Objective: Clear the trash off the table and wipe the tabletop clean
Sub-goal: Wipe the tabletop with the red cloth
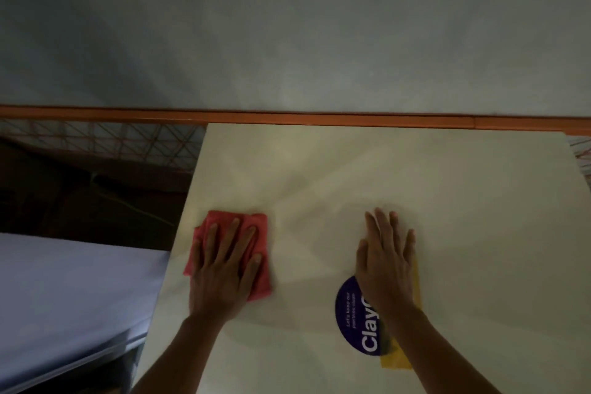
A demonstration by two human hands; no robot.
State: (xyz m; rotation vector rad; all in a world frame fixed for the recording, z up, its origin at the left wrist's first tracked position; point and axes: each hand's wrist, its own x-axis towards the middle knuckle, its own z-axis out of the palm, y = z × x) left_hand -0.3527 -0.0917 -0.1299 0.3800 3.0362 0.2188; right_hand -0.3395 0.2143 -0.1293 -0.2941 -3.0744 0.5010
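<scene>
Wiping is under way: the left hand [220,269] presses flat, fingers straight, on a folded red cloth [228,249] near the left edge of the pale desk [319,169]. The right hand [385,259] rests open mid-desk. Next, I'd judge, sweep rightward.

I see a red cloth [259,227] on the cream table [319,169], a purple round sticker with white letters [351,313], a yellow strip [395,360], an orange rail [287,117].
</scene>
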